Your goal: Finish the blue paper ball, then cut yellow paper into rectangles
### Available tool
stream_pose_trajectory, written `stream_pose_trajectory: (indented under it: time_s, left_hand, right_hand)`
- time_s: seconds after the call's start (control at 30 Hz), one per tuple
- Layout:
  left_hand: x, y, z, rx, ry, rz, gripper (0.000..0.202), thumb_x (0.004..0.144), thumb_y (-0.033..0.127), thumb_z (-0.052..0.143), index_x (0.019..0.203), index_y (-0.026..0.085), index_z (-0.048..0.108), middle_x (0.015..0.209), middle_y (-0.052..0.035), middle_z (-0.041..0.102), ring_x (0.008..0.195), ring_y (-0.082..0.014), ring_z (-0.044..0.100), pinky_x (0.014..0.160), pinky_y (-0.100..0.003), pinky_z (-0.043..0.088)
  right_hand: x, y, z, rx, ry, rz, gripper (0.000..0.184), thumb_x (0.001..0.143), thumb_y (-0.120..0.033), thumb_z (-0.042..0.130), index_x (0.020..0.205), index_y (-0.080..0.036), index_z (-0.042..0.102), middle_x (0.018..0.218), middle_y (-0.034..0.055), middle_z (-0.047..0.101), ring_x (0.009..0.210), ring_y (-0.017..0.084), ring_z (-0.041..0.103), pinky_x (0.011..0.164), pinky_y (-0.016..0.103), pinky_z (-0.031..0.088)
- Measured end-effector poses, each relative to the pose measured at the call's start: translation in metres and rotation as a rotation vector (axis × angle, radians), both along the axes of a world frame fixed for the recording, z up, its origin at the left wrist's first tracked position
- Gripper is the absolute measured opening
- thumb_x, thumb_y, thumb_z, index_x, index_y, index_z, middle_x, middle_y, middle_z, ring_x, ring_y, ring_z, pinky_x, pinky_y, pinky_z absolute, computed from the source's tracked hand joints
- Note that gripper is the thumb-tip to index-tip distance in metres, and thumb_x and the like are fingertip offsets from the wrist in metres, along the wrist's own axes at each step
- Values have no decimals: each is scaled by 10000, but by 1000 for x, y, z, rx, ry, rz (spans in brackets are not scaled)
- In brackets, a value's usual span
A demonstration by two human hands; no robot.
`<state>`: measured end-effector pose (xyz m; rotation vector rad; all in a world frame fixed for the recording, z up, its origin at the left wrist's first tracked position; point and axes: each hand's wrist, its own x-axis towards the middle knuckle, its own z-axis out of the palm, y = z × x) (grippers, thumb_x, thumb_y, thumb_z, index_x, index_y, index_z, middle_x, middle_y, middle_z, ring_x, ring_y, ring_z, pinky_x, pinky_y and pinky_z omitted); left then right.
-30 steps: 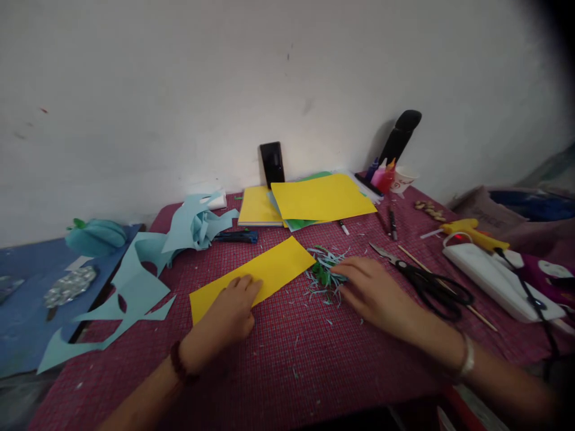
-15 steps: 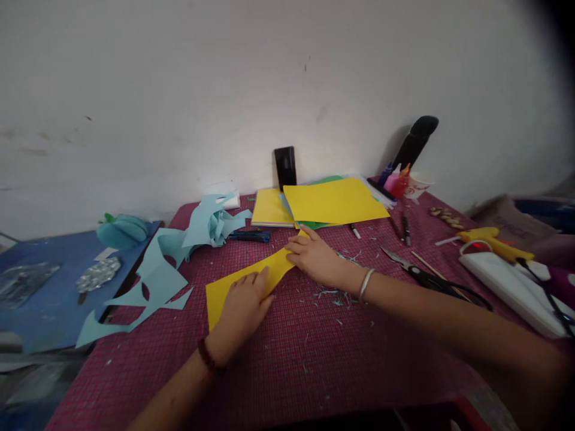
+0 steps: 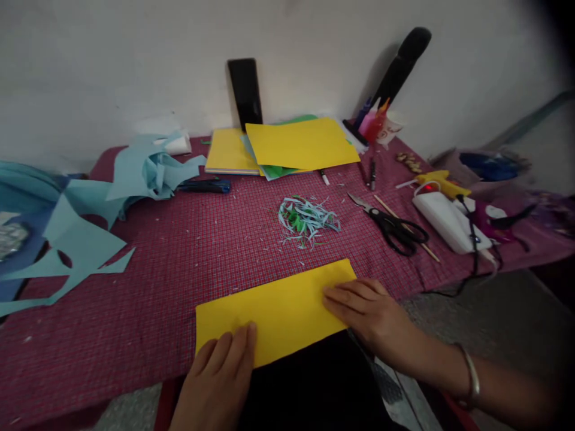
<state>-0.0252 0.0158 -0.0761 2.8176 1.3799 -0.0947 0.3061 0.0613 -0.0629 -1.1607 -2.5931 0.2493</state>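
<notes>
Yellow rectangular paper strip (image 3: 278, 311), flat at the near edge of the table (image 3: 179, 251) under its red checked cloth. Long side slanting slightly up to the right, near edge overhanging the table rim above something dark below.

Left hand (image 3: 220, 374) laid flat on the strip's near left corner, fingers straight and close together, pinching nothing. Right hand (image 3: 368, 311) pressed palm-down on the strip's right end, fingers a little spread and pointing left, silver bangle (image 3: 469, 374) on the wrist.

Beyond the strip and apart from it, a small heap of pale blue and green paper shreds (image 3: 305, 218). Right of the heap, black-handled scissors (image 3: 390, 224) lying over a thin wooden stick (image 3: 426, 251). Further right, a white power strip (image 3: 449, 221) and a yellow glue gun (image 3: 438, 182).

Against the wall, a loose stack of yellow and green paper sheets (image 3: 300, 143), with a black phone (image 3: 245, 90) leaning upright behind it and small coloured bottles (image 3: 371, 120) to its right.

At the left, crumpled and cut pale blue paper offcuts (image 3: 90, 233), with a dark blue craft knife (image 3: 204, 187) between them and the stack.
</notes>
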Motion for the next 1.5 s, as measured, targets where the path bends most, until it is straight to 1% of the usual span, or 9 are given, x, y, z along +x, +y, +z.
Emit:
stream_pose_trajectory:
  time_s: [0.1, 0.2, 0.27, 0.33, 0.43, 0.57, 0.83, 1.2, 1.5]
  left_hand:
    - [-5, 8, -3, -50, -103, 72, 563, 794, 30, 400, 1282, 252, 572, 1197, -44, 676, 1060, -226, 633, 874, -345, 539]
    - [-18, 29, 8, -217, -366, 130, 333, 855, 190, 496, 1124, 288, 665, 1110, -16, 710, 1007, -188, 664, 877, -278, 543]
    - [-26, 45, 18, -402, -523, 267, 215, 858, 331, 534, 968, 280, 711, 991, 3, 739, 901, -171, 694, 814, -238, 557]
    - [-31, 58, 26, -532, -601, 455, 259, 832, 435, 538, 791, 251, 717, 800, 12, 740, 730, -165, 697, 659, -216, 563]
    - [-34, 65, 26, -500, -636, 690, 370, 765, 551, 548, 652, 225, 682, 603, 16, 671, 564, -166, 640, 500, -222, 514]
    - [-33, 58, 14, -373, -590, 831, 370, 727, 588, 565, 722, 241, 695, 644, 21, 693, 568, -176, 649, 500, -238, 508]
    - [-18, 47, -1, -149, -411, 858, 253, 836, 463, 483, 752, 269, 623, 673, 25, 687, 542, -171, 620, 568, -272, 492]
    - [-3, 47, 3, -100, -292, 827, 273, 923, 380, 431, 754, 241, 594, 753, -3, 693, 679, -164, 641, 645, -272, 473]
    - [-8, 46, -1, -152, -243, 850, 303, 917, 435, 414, 787, 245, 612, 749, -10, 699, 645, -183, 643, 592, -291, 468]
  right_hand:
    - [8, 1, -6, -107, 91, -37, 316, 936, -123, 445, 1181, -221, 617, 1182, 65, 676, 1053, 208, 612, 873, 382, 475]
    - [15, 12, -4, -249, 250, -122, 223, 925, -140, 487, 1032, -228, 661, 1038, 43, 706, 983, 174, 636, 864, 328, 491]
    - [17, 19, -1, -371, 339, -211, 155, 924, -185, 513, 946, -221, 662, 926, 26, 703, 882, 156, 651, 792, 286, 506]
    - [17, 24, 1, -464, 380, -308, 133, 922, -223, 522, 869, -207, 643, 816, 8, 677, 765, 143, 642, 685, 254, 498]
    - [13, 30, 2, -473, 355, -438, 150, 912, -249, 523, 795, -198, 602, 727, -6, 640, 671, 137, 612, 598, 240, 459]
    - [8, 36, -3, -374, 262, -504, 142, 893, -256, 524, 788, -200, 602, 736, 4, 654, 676, 150, 619, 595, 253, 459]
    - [1, 39, -12, -204, 126, -511, 158, 903, -259, 486, 890, -210, 635, 826, 36, 698, 745, 181, 667, 677, 303, 523]
    - [9, 33, -28, -126, 72, -485, 243, 935, -373, 449, 877, -220, 628, 819, 57, 694, 725, 217, 676, 650, 350, 544]
    - [6, 35, -25, -141, 46, -495, 205, 930, -323, 464, 847, -223, 623, 831, 57, 694, 740, 209, 670, 651, 335, 537]
